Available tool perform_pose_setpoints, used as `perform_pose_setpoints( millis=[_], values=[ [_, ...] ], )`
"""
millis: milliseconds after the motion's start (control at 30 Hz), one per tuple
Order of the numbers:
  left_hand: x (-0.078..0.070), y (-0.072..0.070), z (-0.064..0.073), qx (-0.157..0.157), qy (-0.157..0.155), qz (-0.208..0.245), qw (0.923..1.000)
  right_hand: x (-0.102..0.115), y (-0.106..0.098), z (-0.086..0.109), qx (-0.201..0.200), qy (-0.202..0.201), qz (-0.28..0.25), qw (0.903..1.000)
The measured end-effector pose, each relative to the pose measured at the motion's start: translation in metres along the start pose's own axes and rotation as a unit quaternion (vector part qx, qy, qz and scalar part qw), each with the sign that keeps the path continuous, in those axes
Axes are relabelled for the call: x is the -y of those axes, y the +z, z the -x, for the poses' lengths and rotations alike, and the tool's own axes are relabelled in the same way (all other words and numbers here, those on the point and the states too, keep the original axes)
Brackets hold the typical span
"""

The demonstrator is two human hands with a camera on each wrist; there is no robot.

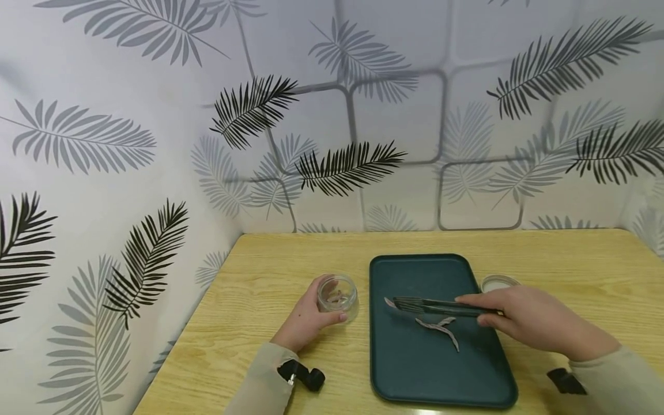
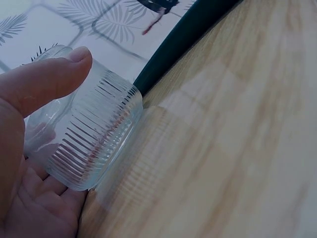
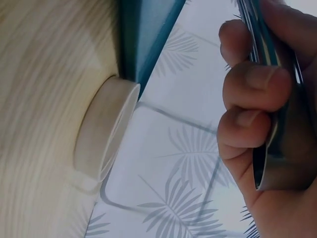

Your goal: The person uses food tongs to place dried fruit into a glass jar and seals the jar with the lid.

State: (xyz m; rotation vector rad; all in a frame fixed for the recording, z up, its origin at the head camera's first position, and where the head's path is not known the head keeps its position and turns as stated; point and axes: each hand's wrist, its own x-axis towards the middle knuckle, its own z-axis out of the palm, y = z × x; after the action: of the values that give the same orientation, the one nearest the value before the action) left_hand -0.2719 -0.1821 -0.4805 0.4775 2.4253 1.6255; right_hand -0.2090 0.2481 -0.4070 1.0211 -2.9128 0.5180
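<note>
My left hand (image 1: 305,320) grips a clear glass jar (image 1: 355,301) around its side, left of the tray, thumb on the near side. Reddish-brown strips show through its ribbed wall in the left wrist view. With fingers curled around them, my right hand (image 1: 536,323) holds dark metal tongs (image 1: 441,308) over the tray. A thin pinkish-brown strip (image 1: 389,302) sticks out of the tong tips, and hangs from them in the left wrist view. Below the tongs, a few similar dried-looking strips (image 1: 438,327) lie on the dark teal tray (image 1: 441,377).
A shallow, round, whitish lid-like piece (image 3: 101,129) sits on the table right of the tray, partly behind my right hand in the head view. The light wooden table (image 1: 290,259) meets a leaf-patterned wall (image 1: 321,132) at its far edge.
</note>
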Motion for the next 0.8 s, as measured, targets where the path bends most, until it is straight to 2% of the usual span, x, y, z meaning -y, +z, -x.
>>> perform_pose_setpoints(
  millis=[167,800],
  values=[
    [0.001,0.0,-0.001,0.0,0.007,0.005,1.0,0.008,-0.003,-0.006,-0.025,-0.014,0.015,0.9995],
    [0.003,0.001,-0.001,0.001,0.008,0.014,0.9999,0.036,-0.006,-0.039,-0.066,-0.065,0.023,0.9955]
  ],
)
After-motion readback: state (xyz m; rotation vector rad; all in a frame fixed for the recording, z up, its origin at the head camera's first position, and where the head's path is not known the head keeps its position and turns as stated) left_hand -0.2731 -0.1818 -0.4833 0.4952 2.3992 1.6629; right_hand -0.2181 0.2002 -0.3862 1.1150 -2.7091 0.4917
